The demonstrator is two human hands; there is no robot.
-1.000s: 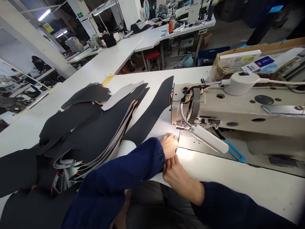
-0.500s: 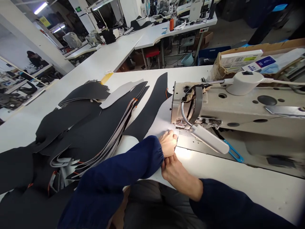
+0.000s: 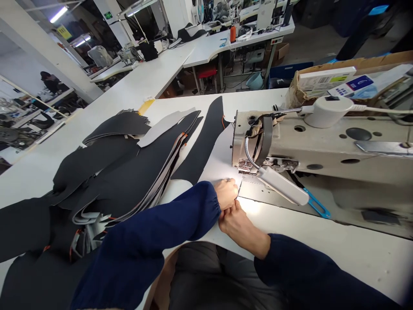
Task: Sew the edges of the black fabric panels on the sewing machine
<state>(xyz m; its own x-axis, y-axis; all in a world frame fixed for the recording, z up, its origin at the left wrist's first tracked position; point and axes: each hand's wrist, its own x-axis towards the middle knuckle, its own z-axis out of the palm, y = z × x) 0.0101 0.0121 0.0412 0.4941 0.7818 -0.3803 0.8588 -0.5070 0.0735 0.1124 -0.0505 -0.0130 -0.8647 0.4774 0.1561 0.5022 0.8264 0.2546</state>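
Note:
My left hand (image 3: 226,193) is closed, its curled fingers gripping the edge of a light grey fabric panel (image 3: 217,158) beside the sewing machine's (image 3: 290,133) needle area. Just below it, touching, my right hand (image 3: 238,224) pinches near the same edge; the exact spot under its fingers is hidden. The grey panel lies face up with one side at the presser foot. A black fabric panel (image 3: 201,148) with an orange-marked notch adjoins it and stretches away over the table. A small white lamp (image 3: 284,186) on a flexible neck lights the sewing spot.
Stacks of black and grey cut panels (image 3: 122,172) cover the table's left side. A blue-handled tool (image 3: 318,204) lies under the machine arm. A cardboard box (image 3: 297,86) holding packets stands behind the machine. Further off are other worktables (image 3: 206,49) and a seated person (image 3: 51,82).
The black panel's far tip has shifted slightly left and away. My right hand and forearm have moved a little upward, while my left hand keeps nearly the same place by the needle area.

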